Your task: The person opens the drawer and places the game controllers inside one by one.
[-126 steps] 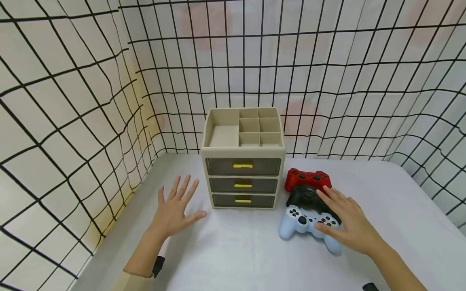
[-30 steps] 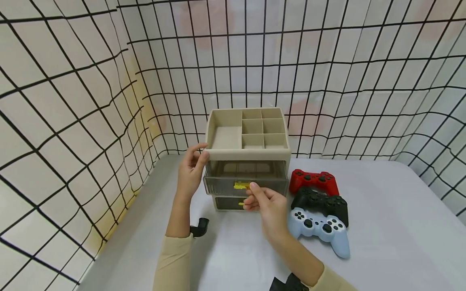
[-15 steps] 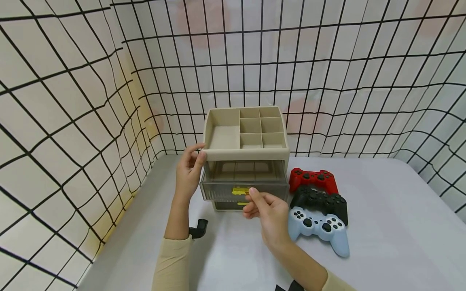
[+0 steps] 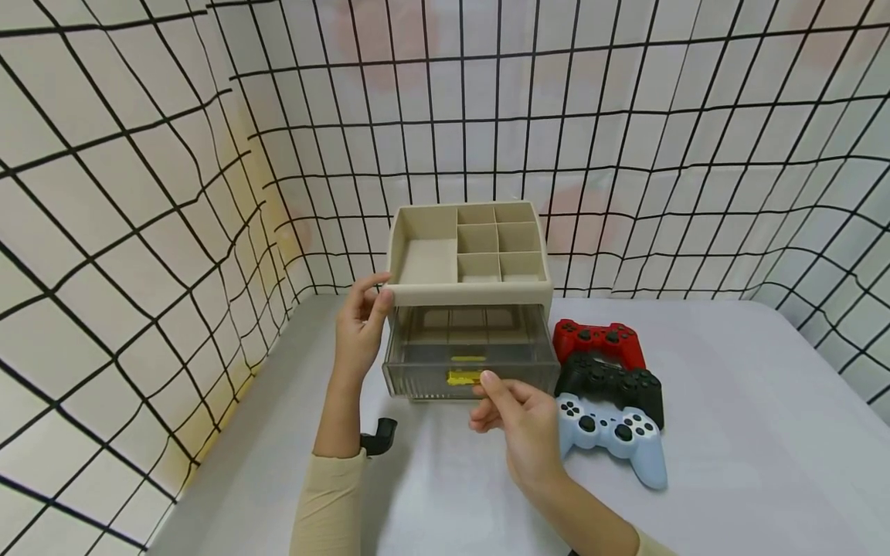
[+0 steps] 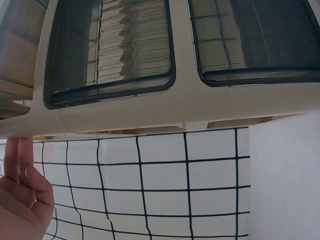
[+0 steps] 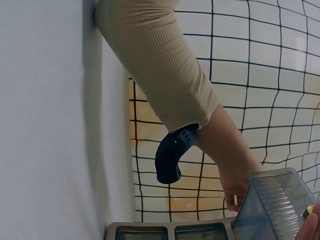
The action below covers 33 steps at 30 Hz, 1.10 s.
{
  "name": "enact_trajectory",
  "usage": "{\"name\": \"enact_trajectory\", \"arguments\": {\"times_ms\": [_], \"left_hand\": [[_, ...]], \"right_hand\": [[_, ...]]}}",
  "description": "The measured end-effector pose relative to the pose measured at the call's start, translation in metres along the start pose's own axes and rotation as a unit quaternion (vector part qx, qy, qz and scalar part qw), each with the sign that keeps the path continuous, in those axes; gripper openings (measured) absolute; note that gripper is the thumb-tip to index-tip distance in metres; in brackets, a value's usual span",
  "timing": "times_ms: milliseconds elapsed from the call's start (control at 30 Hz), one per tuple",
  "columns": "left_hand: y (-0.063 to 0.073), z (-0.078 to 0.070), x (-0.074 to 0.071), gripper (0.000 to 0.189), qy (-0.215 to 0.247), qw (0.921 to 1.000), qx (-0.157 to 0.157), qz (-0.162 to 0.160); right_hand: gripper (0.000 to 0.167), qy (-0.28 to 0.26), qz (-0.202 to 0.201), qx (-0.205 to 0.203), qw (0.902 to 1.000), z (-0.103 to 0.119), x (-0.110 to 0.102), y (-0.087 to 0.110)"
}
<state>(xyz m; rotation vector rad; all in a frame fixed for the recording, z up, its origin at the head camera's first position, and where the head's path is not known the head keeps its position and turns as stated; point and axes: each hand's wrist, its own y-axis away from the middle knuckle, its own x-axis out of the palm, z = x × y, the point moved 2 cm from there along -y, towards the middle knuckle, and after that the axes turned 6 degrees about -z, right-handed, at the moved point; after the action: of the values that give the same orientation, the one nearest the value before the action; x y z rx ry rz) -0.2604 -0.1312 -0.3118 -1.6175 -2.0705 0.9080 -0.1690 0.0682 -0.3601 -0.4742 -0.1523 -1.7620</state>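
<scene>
A beige desktop drawer organizer [image 4: 469, 294] stands upright on the table, its top divided into compartments. The clear grey top drawer [image 4: 417, 378] is pulled far out toward me, and no contents show in it. My right hand [image 4: 524, 432] pinches the drawer's yellow handle [image 4: 462, 378] between thumb and fingers. At the organizer's upper left front corner, my left hand [image 4: 358, 332] holds the rim with thumb and forefinger. In the left wrist view, fingers [image 5: 25, 155] of that hand touch the organizer's side. The lower drawers are mostly hidden behind the top one.
To the right of the organizer, a red game controller [image 4: 599, 344], a black one [image 4: 612, 382] and a light blue one [image 4: 615, 432] lie in a row, close together. Black wire mesh [image 4: 497, 120] over white cloth encloses the back and sides of the white table [image 4: 730, 432].
Both hands have come from the table area to the organizer. The right hand has drawn the top drawer out toward me, further in each frame. The left hand stays at the corner.
</scene>
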Motion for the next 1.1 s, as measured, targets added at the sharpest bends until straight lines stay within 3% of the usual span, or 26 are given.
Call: {"name": "enact_trajectory", "arguments": {"times_ms": [367, 733, 1100], "left_hand": [[-0.002, 0.0, 0.002, 0.026, 0.009, 1.0, 0.003, 0.001], [-0.002, 0.001, 0.001, 0.026, 0.002, 1.0, 0.006, 0.002], [0.0, 0.001, -0.001, 0.026, 0.01, 0.9999, -0.011, 0.004]], "right_hand": [[0.024, 0.016, 0.008, 0.009, 0.9998, 0.007, -0.006, 0.01], [0.024, 0.041, 0.013, 0.044, 0.9981, 0.007, -0.011, 0.022], [0.022, 0.059, 0.022, 0.051, 0.9967, 0.005, -0.017, 0.024]]}}
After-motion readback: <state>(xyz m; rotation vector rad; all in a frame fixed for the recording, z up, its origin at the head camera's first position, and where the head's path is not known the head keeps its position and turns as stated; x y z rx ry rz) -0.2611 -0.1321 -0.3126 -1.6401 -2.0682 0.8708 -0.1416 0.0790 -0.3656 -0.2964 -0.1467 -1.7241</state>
